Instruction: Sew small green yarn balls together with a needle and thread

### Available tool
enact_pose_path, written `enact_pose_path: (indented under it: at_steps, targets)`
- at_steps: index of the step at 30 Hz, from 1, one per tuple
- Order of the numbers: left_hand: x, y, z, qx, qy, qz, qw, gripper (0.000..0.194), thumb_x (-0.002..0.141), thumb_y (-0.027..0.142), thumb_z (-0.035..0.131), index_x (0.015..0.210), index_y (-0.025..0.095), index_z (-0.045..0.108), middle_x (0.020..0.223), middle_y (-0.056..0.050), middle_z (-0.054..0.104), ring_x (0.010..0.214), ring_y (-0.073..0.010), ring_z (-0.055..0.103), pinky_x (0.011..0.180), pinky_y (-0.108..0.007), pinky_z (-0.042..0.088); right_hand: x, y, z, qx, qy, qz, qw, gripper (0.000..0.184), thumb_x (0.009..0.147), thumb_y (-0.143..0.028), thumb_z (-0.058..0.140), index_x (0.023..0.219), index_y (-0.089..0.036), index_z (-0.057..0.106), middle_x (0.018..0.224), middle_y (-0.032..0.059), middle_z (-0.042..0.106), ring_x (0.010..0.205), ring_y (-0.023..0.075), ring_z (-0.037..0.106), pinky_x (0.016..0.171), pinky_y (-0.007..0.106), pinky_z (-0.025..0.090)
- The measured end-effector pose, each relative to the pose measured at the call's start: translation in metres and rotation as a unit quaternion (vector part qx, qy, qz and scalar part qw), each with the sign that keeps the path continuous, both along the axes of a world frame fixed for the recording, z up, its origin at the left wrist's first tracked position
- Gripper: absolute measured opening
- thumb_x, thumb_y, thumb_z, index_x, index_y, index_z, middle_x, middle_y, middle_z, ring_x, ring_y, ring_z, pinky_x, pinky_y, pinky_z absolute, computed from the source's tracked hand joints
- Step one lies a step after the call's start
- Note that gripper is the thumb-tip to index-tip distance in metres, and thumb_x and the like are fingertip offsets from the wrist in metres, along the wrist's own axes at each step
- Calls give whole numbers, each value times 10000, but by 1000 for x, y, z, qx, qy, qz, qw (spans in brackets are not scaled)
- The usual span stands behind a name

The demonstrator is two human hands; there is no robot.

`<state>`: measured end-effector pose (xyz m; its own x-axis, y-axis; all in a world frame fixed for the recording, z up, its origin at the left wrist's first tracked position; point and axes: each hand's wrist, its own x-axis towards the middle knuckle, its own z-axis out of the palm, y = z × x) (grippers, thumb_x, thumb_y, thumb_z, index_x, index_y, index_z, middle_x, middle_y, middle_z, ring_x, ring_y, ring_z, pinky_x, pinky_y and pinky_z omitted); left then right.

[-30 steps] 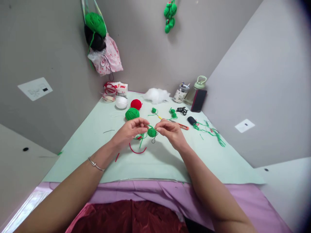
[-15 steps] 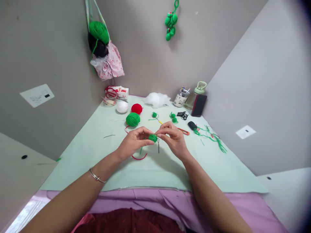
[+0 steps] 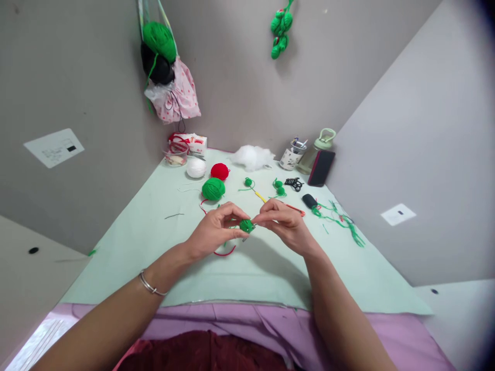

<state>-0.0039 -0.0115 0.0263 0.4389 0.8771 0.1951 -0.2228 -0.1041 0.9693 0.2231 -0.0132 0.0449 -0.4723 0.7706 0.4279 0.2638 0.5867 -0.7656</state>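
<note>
A small green crocheted ball (image 3: 246,225) is pinched between the thumb and fingers of my left hand (image 3: 211,233). At its right side, the thumb and fingertips of my right hand (image 3: 285,225) are pressed together. Something thin and dark shows at those fingertips, too small to name. Below the hands, a red yarn strand (image 3: 225,254) lies on the table. A yellow-handled crochet hook (image 3: 260,197) rests just beyond my right hand, and an orange-handled tool (image 3: 294,208) is partly hidden behind it.
Green (image 3: 213,189), red (image 3: 219,171) and white (image 3: 196,168) yarn balls stand at the back left. White stuffing (image 3: 252,157), a pen cup (image 3: 293,156), a bottle (image 3: 307,160) and a phone (image 3: 322,168) line the back. Green yarn scraps (image 3: 342,220) lie right.
My right hand has moved slightly right and down beside the green ball. The dark strand that hung below the ball no longer hangs there. The view has shifted a little.
</note>
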Motion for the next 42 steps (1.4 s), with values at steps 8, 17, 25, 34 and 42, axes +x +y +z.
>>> enact_pose_path:
  at_steps: [8,17,25,34,42]
  targets:
    - [-2,3,-2,-62,5,-53,997,288,678,202,857,905,161,684,885,-17,667,850,-153,650,831,-328,516,5,-2,6,-33,1,47,998,274,985,-200,587,1106,-341,789,914,46,553,846,137,564,725,263,518]
    - [-3,4,3,-68,-2,-45,997,285,655,190,856,882,156,686,846,-7,675,825,-147,633,811,-318,492,6,-3,7,-19,-19,37,999,271,996,-217,572,1126,-329,780,900,41,562,830,141,554,711,277,479]
    - [-5,7,-1,-43,-4,-27,999,299,665,247,872,887,173,686,848,-7,682,829,-155,623,816,-334,481,-8,-4,-1,-6,27,7,1000,208,971,-216,615,1096,-277,770,857,29,557,807,149,549,712,302,449]
    - [-4,7,-2,-42,-19,-40,998,292,670,254,869,874,170,677,867,-4,679,826,-137,612,832,-321,465,-16,-3,-3,-48,70,-12,996,82,914,-271,705,949,-218,757,814,20,594,700,127,532,631,284,440]
    - [-6,7,-1,-39,-16,-35,998,293,686,276,870,885,177,678,872,5,665,834,-133,601,841,-317,446,-9,-1,0,-10,56,-16,998,117,919,-258,699,976,-257,801,741,8,558,716,132,529,643,288,439]
